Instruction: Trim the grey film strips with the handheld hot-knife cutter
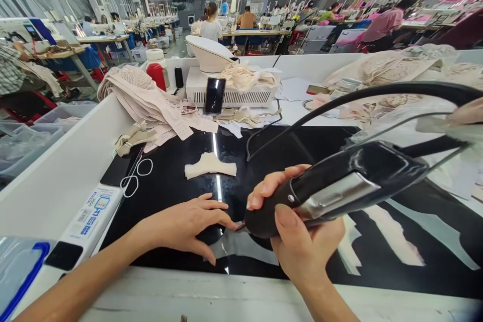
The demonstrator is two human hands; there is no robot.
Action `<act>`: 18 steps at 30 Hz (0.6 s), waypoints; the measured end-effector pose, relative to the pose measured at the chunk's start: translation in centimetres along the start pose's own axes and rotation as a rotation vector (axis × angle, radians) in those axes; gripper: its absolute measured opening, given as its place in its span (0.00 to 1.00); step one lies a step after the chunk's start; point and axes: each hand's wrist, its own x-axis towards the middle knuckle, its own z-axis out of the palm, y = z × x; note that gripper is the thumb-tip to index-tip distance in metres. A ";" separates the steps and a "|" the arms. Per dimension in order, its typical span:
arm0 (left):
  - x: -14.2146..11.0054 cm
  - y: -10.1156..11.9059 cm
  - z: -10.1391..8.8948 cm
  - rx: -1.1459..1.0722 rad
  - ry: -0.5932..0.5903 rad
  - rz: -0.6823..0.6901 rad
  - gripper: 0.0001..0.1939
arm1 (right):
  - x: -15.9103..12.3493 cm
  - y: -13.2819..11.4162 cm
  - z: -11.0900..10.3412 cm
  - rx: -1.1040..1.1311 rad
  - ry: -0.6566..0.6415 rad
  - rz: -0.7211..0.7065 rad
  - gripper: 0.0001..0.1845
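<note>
My right hand (298,226) is wrapped round the handle of a black and silver handheld tool (339,186), whose tip points left and down toward the glossy black work surface (173,181). A thick black hose (377,91) arcs from the tool to the right. My left hand (188,224) lies flat on the black surface with fingers spread, its fingertips close to the tool's tip and resting on a dark piece of material (211,234) that is hard to make out. A small beige fabric piece (210,166) lies a little beyond it.
White-handled scissors (134,176) lie at the left. Behind are a stack of beige fabric (139,98), a phone (215,95) leaning on a white machine (230,93), a red bottle (156,75) and lace pieces (381,70). Other people work at distant tables.
</note>
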 end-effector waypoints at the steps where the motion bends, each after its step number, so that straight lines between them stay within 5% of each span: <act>1: 0.0 0.0 0.0 -0.006 0.005 -0.002 0.31 | -0.1 0.1 0.1 0.008 0.002 0.003 0.19; 18: 0.1 -0.3 0.7 -0.031 0.070 0.006 0.38 | -0.5 1.4 0.6 0.041 -0.021 0.008 0.18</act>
